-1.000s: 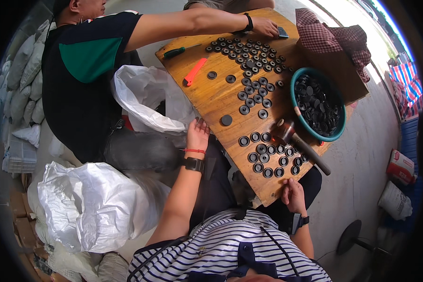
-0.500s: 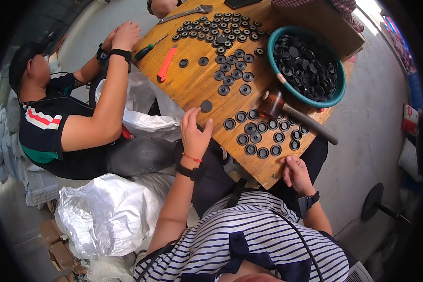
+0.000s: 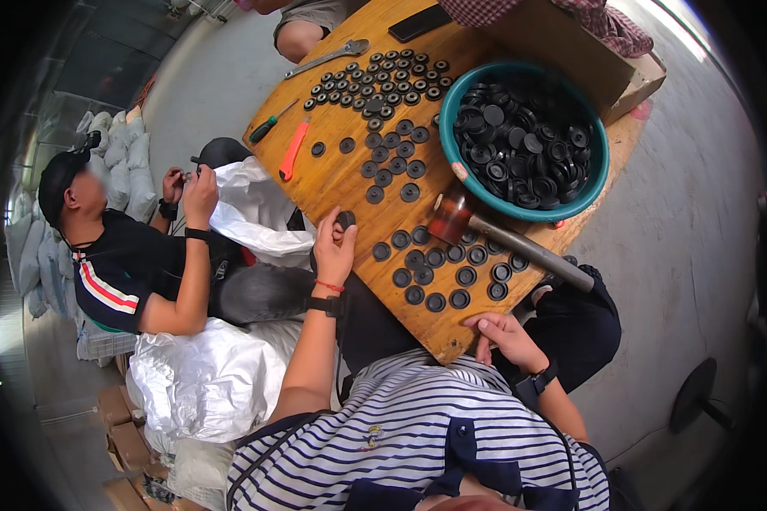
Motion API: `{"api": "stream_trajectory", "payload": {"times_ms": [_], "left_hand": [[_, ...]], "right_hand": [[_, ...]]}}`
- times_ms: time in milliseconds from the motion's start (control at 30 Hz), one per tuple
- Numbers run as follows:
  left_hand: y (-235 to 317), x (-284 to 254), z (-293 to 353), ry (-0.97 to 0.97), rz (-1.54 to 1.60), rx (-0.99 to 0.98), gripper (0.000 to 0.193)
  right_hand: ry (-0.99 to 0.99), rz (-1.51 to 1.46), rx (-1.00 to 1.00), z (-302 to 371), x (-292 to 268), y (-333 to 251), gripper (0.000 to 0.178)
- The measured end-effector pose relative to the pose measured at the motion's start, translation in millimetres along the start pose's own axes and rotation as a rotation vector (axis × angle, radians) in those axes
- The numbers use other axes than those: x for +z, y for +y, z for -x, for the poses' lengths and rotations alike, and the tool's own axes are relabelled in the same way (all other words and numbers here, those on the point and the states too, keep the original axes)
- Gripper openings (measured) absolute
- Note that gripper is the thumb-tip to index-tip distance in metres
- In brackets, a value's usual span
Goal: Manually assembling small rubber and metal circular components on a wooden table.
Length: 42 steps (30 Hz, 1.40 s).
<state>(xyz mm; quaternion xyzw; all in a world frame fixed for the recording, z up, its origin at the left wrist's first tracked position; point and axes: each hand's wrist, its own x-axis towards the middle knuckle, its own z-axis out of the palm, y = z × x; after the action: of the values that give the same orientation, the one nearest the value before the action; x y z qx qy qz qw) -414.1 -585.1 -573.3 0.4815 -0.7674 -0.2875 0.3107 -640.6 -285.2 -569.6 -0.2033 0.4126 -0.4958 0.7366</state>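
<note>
My left hand (image 3: pixel 336 252) is at the table's left edge, closed on a black round cap (image 3: pixel 346 220) tilted between thumb and fingers. My right hand (image 3: pixel 511 342) rests at the table's near edge, fingers loosely bent and apart, with nothing visible in it. Between the hands lies a group of black caps (image 3: pixel 466 276), their rimmed hollow sides up. Farther back are flat black discs (image 3: pixel 383 178) with a small centre mark, and beyond them several black rings with light centres (image 3: pixel 387 88). A mallet (image 3: pixel 453 218) with an amber head lies right of the near caps.
A teal basin (image 3: pixel 607 162) full of black caps stands on the wooden table (image 3: pixel 324 189) at right. A red cutter (image 3: pixel 295 152), a screwdriver (image 3: pixel 264 129) and an adjustable wrench (image 3: pixel 328 58) lie at left. A co-worker (image 3: pixel 136 264) sits left, beside white sacks (image 3: pixel 204 375).
My left hand has picked the black cap off the table and tilted it up. The view has shifted; the co-worker's hands are lower. My right hand stays by the table edge.
</note>
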Motion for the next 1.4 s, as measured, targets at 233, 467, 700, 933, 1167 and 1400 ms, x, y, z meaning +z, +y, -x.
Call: {"api": "stream_trajectory", "payload": {"times_ms": [233,467,700,933,1167,1400], "left_hand": [[9,2,-4,0.07,-0.063,0.131,0.038],[20,13,4,0.186,-0.206,0.169,0.034],[10,17,3,0.228,-0.121,0.264,0.034],[2,12,-4,0.267,-0.124,0.247,0.033],[10,17,1,0.196,-0.13,0.235,0.033],[14,5,9,0.112,-0.15,0.333,0.034]], "right_hand": [[0.106,-0.009,-0.052,-2,12,0,0.035],[0.244,0.067,-0.113,1,24,8,0.036],[0.357,0.196,-0.06,3,37,1,0.035],[0.329,0.938,-0.353,-9,81,-54,0.024],[-0.216,2.091,-0.791,-70,83,-61,0.052],[-0.231,2.032,-0.78,-112,69,-50,0.057]]}}
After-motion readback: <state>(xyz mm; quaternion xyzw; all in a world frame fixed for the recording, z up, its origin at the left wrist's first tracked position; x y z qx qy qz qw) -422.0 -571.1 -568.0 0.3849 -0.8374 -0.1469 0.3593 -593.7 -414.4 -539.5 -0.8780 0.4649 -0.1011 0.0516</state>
